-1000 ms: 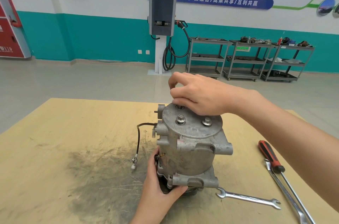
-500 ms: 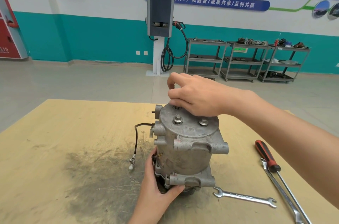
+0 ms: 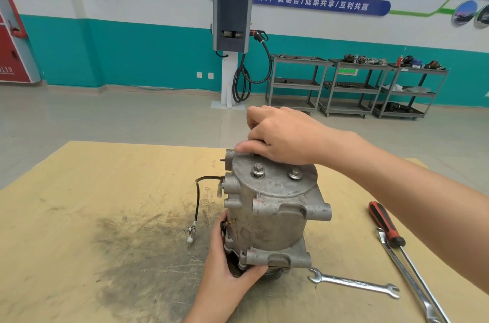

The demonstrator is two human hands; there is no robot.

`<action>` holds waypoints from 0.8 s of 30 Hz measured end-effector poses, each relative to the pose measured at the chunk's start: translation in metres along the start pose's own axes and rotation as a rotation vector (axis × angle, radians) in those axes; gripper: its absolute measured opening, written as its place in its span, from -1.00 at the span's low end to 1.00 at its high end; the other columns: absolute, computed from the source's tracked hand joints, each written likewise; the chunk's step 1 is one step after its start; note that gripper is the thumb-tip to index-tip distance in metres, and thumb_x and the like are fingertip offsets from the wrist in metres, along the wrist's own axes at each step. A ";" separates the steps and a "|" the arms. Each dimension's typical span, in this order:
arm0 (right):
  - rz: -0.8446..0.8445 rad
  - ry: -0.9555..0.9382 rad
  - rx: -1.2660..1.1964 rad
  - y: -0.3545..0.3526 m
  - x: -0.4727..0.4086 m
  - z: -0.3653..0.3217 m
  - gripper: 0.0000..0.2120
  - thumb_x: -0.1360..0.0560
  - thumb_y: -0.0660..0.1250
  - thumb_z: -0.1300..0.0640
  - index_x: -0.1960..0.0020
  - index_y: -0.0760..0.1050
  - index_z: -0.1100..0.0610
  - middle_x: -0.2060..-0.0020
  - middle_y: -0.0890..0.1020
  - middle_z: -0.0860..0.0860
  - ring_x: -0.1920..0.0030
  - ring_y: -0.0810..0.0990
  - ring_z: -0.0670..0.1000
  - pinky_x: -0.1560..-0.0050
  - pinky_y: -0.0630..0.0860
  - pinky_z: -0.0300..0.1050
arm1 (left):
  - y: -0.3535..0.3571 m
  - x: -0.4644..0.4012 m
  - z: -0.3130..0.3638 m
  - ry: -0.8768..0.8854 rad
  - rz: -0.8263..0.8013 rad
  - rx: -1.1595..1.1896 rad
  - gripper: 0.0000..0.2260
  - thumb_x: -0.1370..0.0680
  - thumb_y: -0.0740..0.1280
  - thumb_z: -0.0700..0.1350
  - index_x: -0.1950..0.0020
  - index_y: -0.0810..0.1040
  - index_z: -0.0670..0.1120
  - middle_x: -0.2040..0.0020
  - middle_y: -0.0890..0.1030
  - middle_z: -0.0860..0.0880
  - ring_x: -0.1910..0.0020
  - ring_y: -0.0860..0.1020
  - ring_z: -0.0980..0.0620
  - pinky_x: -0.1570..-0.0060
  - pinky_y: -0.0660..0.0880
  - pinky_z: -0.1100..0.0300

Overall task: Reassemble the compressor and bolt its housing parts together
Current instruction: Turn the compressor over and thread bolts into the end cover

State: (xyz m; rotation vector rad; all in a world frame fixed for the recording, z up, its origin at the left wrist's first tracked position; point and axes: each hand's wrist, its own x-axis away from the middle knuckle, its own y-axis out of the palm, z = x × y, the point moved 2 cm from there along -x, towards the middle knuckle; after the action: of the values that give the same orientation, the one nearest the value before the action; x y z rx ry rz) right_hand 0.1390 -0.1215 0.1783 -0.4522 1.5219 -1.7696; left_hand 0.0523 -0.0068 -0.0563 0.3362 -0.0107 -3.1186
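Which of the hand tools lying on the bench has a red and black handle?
The screwdriver, at the right side of the bench. The open-ended spanner in front of the compressor and the long wrench beside the screwdriver are bare metal throughout.

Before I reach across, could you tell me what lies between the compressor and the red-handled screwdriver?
Bare tabletop separates compressor and screwdriver in the head view.

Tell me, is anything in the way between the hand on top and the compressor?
Nothing visible is. The right hand already rests on the compressor lid, fingers curled over something small that the hand hides. The left hand grips its base.
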 end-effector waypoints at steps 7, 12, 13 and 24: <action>-0.040 -0.148 -0.047 -0.008 0.006 0.008 -0.82 -0.63 0.13 -0.03 0.03 0.42 0.04 -0.05 0.41 0.03 0.03 0.31 -0.02 0.01 0.35 0.01 | 0.000 0.000 0.000 -0.004 -0.004 0.007 -0.07 -0.21 0.60 0.08 -0.42 0.12 0.34 -0.30 0.48 0.28 -0.31 0.47 0.18 -0.36 0.38 -0.01; 0.018 -0.099 0.035 0.000 0.001 0.003 -0.55 -0.60 0.06 -0.20 0.09 0.59 0.07 0.07 0.37 -0.02 0.06 0.28 -0.05 0.06 0.28 -0.09 | 0.000 0.000 0.000 -0.004 -0.005 0.012 -0.06 -0.20 0.60 0.10 -0.43 0.11 0.33 -0.30 0.47 0.30 -0.32 0.46 0.20 -0.37 0.37 -0.01; 0.015 -0.066 0.051 0.001 -0.001 0.003 -0.49 -0.58 0.03 -0.26 0.07 0.61 0.06 0.09 0.36 -0.04 0.06 0.27 -0.06 0.08 0.24 -0.11 | 0.000 0.000 0.000 -0.003 -0.007 0.011 -0.05 -0.20 0.60 0.11 -0.43 0.11 0.32 -0.30 0.46 0.31 -0.32 0.45 0.21 -0.38 0.36 0.00; 0.023 -0.116 0.065 -0.003 0.003 0.001 -0.65 -0.64 0.07 -0.12 0.12 0.50 0.02 0.08 0.33 -0.04 0.08 0.23 -0.08 0.07 0.25 -0.11 | 0.000 -0.001 -0.001 -0.011 -0.004 0.013 -0.04 -0.20 0.59 0.09 -0.45 0.11 0.28 -0.34 0.47 0.21 -0.33 0.45 0.19 -0.39 0.35 -0.01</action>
State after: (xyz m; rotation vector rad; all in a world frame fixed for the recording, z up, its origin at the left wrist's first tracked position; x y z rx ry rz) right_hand 0.1365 -0.1242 0.1804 -0.4938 1.3803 -1.7392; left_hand 0.0532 -0.0068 -0.0569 0.3194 -0.0302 -3.1259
